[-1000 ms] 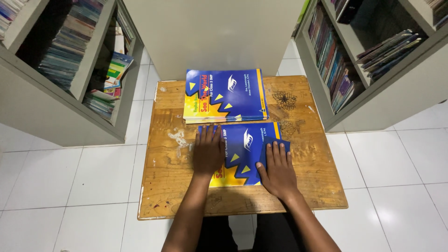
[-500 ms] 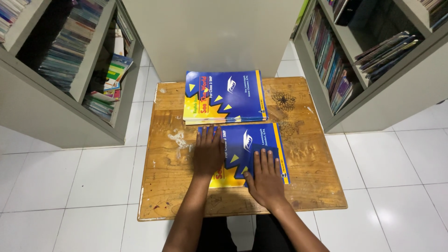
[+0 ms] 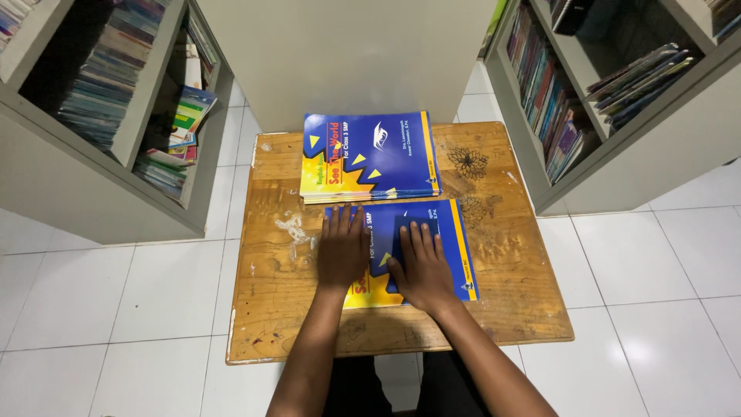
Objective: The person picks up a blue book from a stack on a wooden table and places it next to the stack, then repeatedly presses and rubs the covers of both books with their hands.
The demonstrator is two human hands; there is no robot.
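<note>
We press our left hand (image 3: 342, 251) and right hand (image 3: 421, 266) flat, fingers extended and slightly spread, gripping nothing, on the blue-and-yellow book (image 3: 455, 243) lying near the front of the wooden table (image 3: 278, 309). Just beyond it rests a stack of matching books (image 3: 370, 154). Grey bookshelves (image 3: 93, 177) flank both sides.
</note>
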